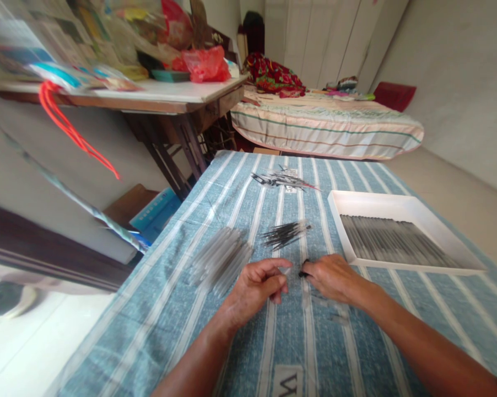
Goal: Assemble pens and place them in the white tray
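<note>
My left hand (259, 286) is over the middle of the striped cloth, its thumb and forefinger bent toward each other. A small pale bit shows at those fingertips, too blurred to name. Just to the right, my right hand (331, 278) is closed, pinching a small black piece (303, 268). Beside my left hand lies a pile of clear, thin plastic tubes (223, 259). Beyond both hands is a bundle of thin black sticks (285, 234), resembling pen refills. Blurred clear pieces (335, 309) lie below my right hand.
A white open box (409, 207) on the right holds a row of thin dark-grey sticks (397, 240). Loose black pieces (284, 179) lie at the far end of the blue striped cloth (232, 358). A cluttered table (182, 99) stands left, a bed (327, 124) behind.
</note>
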`<move>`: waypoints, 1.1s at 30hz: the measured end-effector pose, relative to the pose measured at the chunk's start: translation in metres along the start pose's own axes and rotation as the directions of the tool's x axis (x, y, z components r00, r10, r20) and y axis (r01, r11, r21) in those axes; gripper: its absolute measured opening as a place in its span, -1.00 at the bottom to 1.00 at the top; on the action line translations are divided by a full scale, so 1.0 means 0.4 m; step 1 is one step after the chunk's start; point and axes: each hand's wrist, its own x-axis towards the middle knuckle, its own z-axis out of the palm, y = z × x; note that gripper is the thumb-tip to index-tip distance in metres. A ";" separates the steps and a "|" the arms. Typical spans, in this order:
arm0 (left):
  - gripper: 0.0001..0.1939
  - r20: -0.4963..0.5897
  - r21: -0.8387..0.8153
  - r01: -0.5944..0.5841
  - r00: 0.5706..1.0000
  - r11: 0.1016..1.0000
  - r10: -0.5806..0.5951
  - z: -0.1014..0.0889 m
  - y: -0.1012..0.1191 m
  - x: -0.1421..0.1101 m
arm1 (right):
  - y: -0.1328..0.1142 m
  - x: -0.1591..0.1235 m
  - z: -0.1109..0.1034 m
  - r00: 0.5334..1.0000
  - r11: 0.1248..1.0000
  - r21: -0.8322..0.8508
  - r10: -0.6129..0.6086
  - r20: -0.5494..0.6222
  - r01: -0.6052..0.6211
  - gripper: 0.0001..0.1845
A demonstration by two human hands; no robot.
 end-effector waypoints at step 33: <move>-0.74 0.085 0.056 0.099 0.991 0.994 -0.104 0.001 -0.005 -0.002 | -0.013 -0.015 -0.013 0.934 0.397 0.870 0.075 -0.349 0.293 -0.85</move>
